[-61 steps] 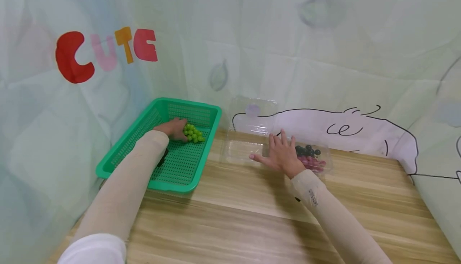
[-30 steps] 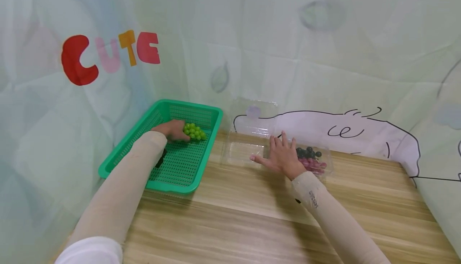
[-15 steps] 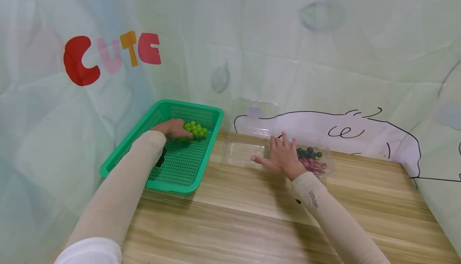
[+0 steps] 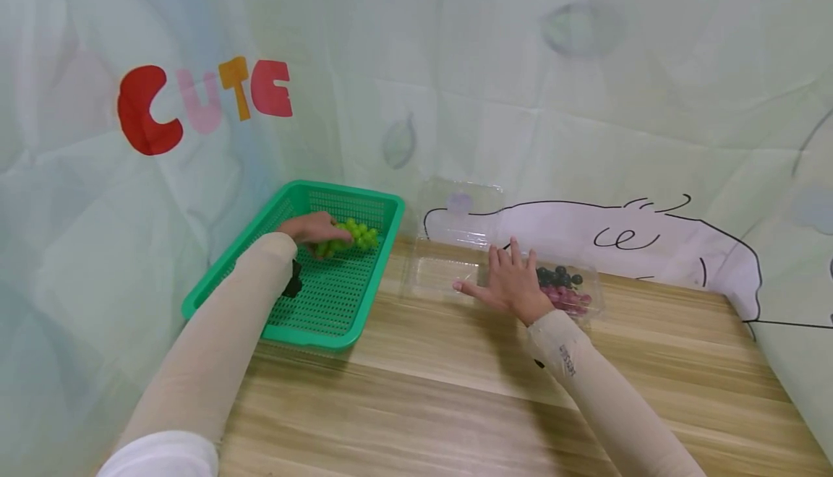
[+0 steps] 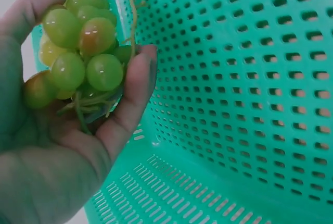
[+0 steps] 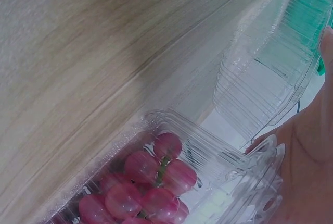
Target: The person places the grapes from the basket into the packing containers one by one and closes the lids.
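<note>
Inside the green plastic basket, my left hand holds a bunch of green grapes. The left wrist view shows the fingers and thumb curled around these grapes, with bits of stem sticking out. My right hand lies with spread fingers over clear plastic boxes. Left of it is an opened clear box, its lid standing up at the back. Under and right of this hand, another clear box holds pink grapes and dark grapes; pink grapes also show in the right wrist view.
A dark object lies in the basket, partly hidden by my left forearm. Wood-grain tabletop extends in front of the boxes. A printed cloth with coloured letters hangs behind and at the left.
My left hand has shifted its grip on the green grapes, which now show on both sides of the thumb. More of the dark object is visible. My right hand has stayed in place.
</note>
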Demonstrator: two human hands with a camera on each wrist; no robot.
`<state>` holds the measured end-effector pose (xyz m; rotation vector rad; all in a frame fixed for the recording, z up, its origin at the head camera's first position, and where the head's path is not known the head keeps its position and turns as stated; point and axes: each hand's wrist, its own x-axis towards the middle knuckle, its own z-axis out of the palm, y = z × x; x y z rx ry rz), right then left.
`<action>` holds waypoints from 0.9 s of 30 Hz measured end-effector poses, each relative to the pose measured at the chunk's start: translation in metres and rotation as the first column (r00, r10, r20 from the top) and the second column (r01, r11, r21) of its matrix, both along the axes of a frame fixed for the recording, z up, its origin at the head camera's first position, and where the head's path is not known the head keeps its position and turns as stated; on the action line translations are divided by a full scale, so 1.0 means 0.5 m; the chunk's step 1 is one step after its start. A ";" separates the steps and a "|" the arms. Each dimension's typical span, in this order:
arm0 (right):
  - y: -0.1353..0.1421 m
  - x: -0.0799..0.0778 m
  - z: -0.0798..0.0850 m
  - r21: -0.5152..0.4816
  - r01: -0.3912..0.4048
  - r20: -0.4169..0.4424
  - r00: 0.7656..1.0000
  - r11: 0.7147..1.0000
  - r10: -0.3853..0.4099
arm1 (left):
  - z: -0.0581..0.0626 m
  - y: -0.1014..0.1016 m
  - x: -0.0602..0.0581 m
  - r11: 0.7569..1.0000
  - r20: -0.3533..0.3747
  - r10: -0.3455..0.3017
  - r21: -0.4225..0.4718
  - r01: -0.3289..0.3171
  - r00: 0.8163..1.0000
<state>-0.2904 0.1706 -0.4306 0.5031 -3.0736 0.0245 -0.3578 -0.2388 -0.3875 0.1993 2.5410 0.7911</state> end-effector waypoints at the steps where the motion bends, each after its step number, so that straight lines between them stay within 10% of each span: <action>1: 0.000 0.000 0.000 -0.002 0.000 0.001 1.000 1.000 0.000 | 0.002 0.002 0.002 1.000 0.006 0.014 0.016 -0.014 1.000; 27: 0.002 0.002 0.002 -0.004 0.005 0.011 1.000 1.000 -0.005 | 0.036 0.003 0.019 0.965 0.097 0.135 0.212 -0.153 0.986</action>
